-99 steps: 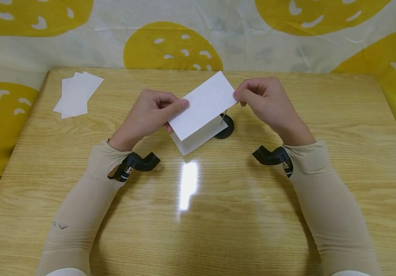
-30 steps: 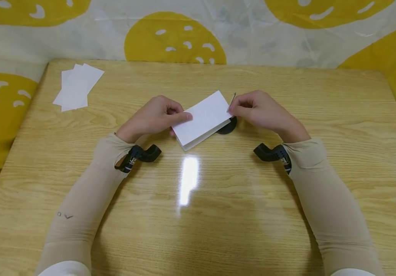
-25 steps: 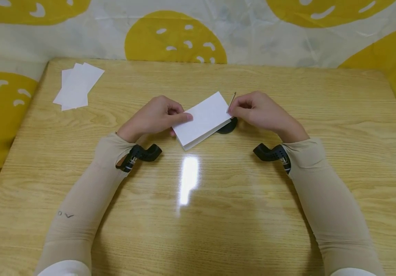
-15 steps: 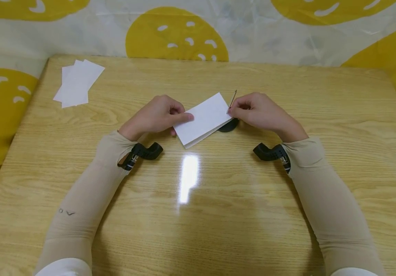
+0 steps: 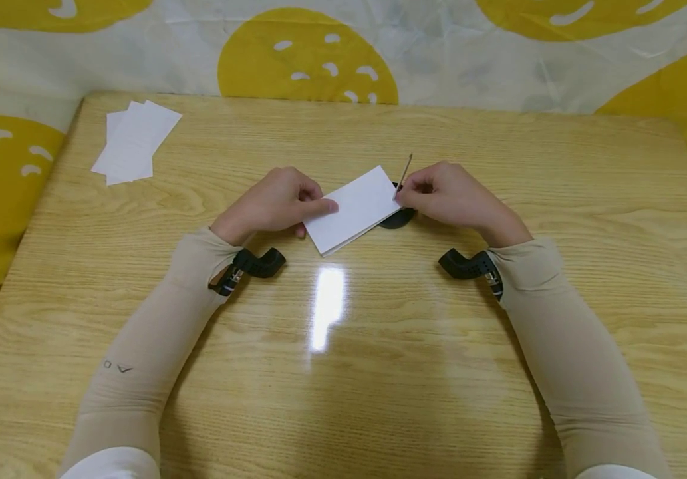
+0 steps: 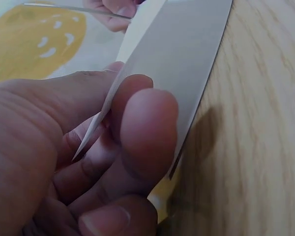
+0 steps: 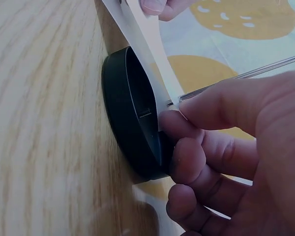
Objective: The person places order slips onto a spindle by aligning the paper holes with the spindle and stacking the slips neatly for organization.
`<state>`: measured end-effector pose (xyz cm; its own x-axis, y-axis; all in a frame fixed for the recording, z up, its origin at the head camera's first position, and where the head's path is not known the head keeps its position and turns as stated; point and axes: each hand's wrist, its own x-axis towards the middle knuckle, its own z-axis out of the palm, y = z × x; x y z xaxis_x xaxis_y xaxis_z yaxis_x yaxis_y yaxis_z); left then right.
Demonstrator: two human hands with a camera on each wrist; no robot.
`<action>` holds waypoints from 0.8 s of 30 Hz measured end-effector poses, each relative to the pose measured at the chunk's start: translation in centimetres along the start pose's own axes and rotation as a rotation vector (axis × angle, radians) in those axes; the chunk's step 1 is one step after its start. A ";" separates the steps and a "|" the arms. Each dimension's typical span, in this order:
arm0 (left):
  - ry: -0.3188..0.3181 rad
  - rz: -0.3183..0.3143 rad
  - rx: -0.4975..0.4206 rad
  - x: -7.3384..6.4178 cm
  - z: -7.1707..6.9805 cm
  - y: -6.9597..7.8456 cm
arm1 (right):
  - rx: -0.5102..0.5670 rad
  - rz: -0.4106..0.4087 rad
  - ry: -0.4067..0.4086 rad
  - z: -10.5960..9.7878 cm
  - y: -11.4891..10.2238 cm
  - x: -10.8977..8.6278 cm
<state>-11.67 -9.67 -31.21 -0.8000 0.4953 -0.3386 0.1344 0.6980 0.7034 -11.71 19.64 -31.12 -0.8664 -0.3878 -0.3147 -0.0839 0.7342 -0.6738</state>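
Note:
My left hand (image 5: 280,199) pinches a white paper sheet (image 5: 352,209) at its left end, thumb on top and fingers beneath. A second sheet (image 6: 204,54) lies just below it, with a thin gap between. At the right corner, my right hand (image 5: 453,193) pinches the top sheet between thumb and index finger. The thin metal rod (image 5: 404,174) of a bill spike stands up there, its upper part above the paper. Its round black base (image 7: 119,108) rests on the table, partly hidden under the sheets and fingers. The right wrist view shows the rod beside the thumb tip.
Several white sheets (image 5: 134,143) lie overlapped at the table's far left. The wooden table (image 5: 343,399) ends at a cloth (image 5: 451,66) with yellow patterns behind it. A wrist camera mount (image 5: 262,263) sticks out from each sleeve, low over the tabletop.
The top sheet was held high over the lower one, with the rod below it. Both hands have brought it down the rod, whose tip now shows above. The gap between sheets has narrowed.

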 end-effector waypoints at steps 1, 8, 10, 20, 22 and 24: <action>0.000 0.001 0.003 0.0 0.0 0.0 | -0.004 0.005 0.005 0.0 0.1 0.1; 0.005 0.006 0.028 0.0 0.2 0.0 | -0.028 0.020 0.023 0.1 0.0 0.1; 0.008 0.002 0.036 0.1 0.3 0.0 | -0.032 0.015 0.027 0.1 0.0 0.0; 0.017 -0.007 0.079 0.2 0.6 0.1 | -0.043 0.003 0.038 0.1 -0.4 -0.2; 0.015 -0.005 0.082 0.2 0.6 0.1 | -0.047 -0.002 0.036 0.1 -0.3 -0.2; 0.015 -0.005 0.087 0.2 0.6 0.0 | -0.064 -0.010 0.040 0.1 -0.2 -0.2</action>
<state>-11.46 -9.24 -31.63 -0.8095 0.4843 -0.3319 0.1804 0.7431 0.6444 -11.48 19.53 -30.94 -0.8841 -0.3735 -0.2809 -0.1226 0.7653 -0.6319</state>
